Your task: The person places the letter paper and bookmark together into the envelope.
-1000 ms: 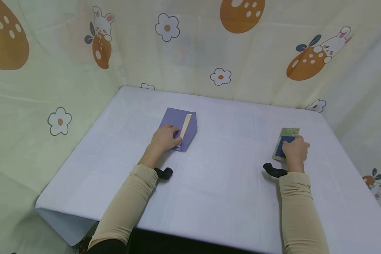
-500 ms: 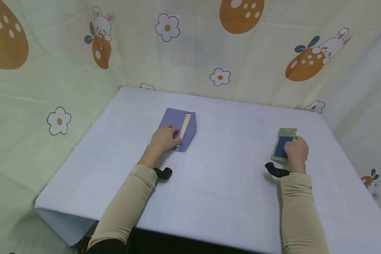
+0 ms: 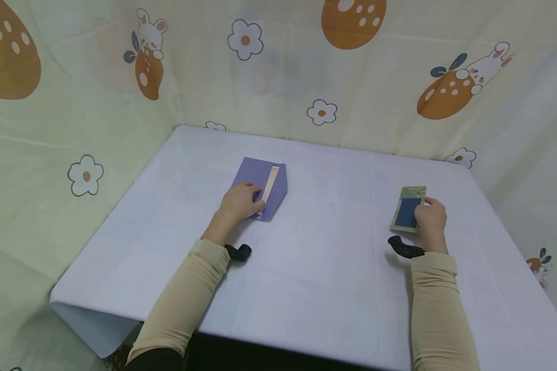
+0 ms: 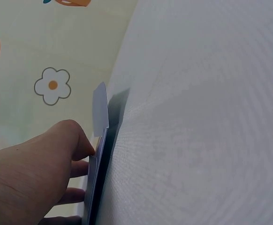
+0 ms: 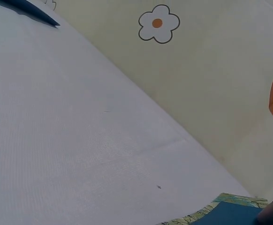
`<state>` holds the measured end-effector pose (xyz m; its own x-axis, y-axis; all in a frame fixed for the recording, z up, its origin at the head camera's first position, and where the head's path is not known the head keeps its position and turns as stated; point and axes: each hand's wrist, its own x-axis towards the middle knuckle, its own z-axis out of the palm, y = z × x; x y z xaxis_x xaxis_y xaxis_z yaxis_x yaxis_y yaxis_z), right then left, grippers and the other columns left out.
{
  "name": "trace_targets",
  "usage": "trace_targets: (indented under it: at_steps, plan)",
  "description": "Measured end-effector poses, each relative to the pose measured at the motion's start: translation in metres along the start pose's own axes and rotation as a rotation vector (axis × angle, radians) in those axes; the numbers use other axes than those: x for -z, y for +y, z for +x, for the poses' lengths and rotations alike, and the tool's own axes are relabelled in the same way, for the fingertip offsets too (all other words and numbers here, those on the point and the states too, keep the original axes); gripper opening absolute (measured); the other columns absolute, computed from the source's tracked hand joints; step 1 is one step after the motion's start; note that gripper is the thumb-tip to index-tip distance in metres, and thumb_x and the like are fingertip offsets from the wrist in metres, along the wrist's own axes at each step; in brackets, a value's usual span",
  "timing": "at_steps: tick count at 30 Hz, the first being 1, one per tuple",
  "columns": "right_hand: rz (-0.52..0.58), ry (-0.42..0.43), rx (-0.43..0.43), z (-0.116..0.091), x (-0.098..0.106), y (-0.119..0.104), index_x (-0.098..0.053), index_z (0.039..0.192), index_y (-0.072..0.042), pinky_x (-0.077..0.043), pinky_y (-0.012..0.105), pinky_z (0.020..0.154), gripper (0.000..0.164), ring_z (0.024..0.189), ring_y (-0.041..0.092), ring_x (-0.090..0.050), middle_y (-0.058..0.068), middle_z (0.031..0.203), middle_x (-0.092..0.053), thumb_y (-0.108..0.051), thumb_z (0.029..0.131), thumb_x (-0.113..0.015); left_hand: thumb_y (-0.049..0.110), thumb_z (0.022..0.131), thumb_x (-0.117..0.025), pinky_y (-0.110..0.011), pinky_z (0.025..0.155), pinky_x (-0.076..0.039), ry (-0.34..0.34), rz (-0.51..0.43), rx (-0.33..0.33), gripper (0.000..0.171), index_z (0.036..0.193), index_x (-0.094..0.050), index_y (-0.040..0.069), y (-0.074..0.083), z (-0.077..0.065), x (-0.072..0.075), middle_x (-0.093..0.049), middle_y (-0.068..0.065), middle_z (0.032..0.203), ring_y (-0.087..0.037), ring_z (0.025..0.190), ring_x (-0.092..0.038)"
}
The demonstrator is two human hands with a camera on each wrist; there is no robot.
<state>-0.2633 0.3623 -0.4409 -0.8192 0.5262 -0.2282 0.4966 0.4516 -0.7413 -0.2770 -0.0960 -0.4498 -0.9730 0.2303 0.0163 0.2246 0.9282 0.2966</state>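
A purple envelope (image 3: pixel 278 188) with a cream strip lies at the left of the table, its flap toward the right. My left hand (image 3: pixel 241 201) holds it by the near part. In the left wrist view the thumb bends to the pocket's edge by the raised flap (image 4: pixel 100 110), with the other fingers on the pocket's outer face. At the right, my right hand (image 3: pixel 431 219) pinches a flat green-bordered card (image 3: pixel 407 211) with a dark blue panel along its right edge. Only the card's corner (image 5: pixel 230 213) and a fingertip show in the right wrist view.
A white cloth covers the table (image 3: pixel 325 268). Behind and beside it hang pale curtains (image 3: pixel 278 77) printed with flowers, rabbits and carrots. Black curved wrist mounts (image 3: pixel 406 248) stick out from both cuffs. A dark pointed shape (image 5: pixel 31 11) shows at the right wrist view's top left.
The card has slid a little to the left, with my right hand shifting to its right edge so more of the blue panel shows. The left hand and envelope have hardly moved.
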Motion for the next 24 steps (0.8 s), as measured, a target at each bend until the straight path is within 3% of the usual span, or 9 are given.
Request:
trace_targets:
  at_steps: [5, 9, 13, 24]
  plan:
    - [0.009, 0.011, 0.001, 0.0037, -0.0028, 0.0008, -0.023, 0.151, -0.009, -0.042, 0.049, 0.102, 0.062, 0.130, 0.039, -0.043, 0.023, 0.147, -0.039, -0.009, 0.090, -0.029, 0.038, 0.084, -0.054, -0.046, 0.104, -0.042, 0.000, -0.007, 0.004, 0.055, 0.134, -0.056, 0.015, -0.0002, 0.0001, 0.0001, -0.051, -0.013, 0.140, -0.032, 0.131, -0.046]
    - [0.000, 0.002, 0.010, 0.0050, -0.0055, 0.0019, -0.024, 0.151, -0.011, -0.049, 0.039, 0.082, 0.060, 0.125, 0.035, -0.047, 0.022, 0.145, -0.042, -0.013, 0.092, -0.032, 0.038, 0.084, -0.054, -0.046, 0.104, -0.042, -0.002, -0.013, 0.005, 0.055, 0.134, -0.056, 0.015, -0.0005, 0.0003, -0.0001, -0.051, -0.013, 0.139, -0.032, 0.131, -0.046]
    - [0.000, 0.000, 0.016, 0.0039, -0.0075, 0.0017, -0.026, 0.151, -0.012, -0.044, 0.026, 0.064, 0.059, 0.117, 0.031, -0.051, 0.021, 0.143, -0.044, -0.015, 0.092, -0.033, 0.038, 0.084, -0.054, -0.046, 0.103, -0.043, 0.000, -0.013, 0.005, 0.055, 0.134, -0.056, 0.015, -0.0010, 0.0008, -0.0007, -0.051, -0.013, 0.139, -0.032, 0.131, -0.046]
    - [0.004, -0.013, 0.009, 0.0012, -0.0091, -0.0023, -0.028, 0.150, -0.012, -0.042, 0.022, 0.065, 0.056, 0.120, 0.030, -0.050, 0.020, 0.144, -0.044, -0.021, 0.096, -0.038, 0.039, 0.085, -0.053, -0.046, 0.104, -0.042, -0.006, -0.010, 0.005, 0.055, 0.135, -0.055, 0.015, -0.0017, 0.0009, -0.0019, -0.050, -0.013, 0.141, -0.031, 0.132, -0.045]
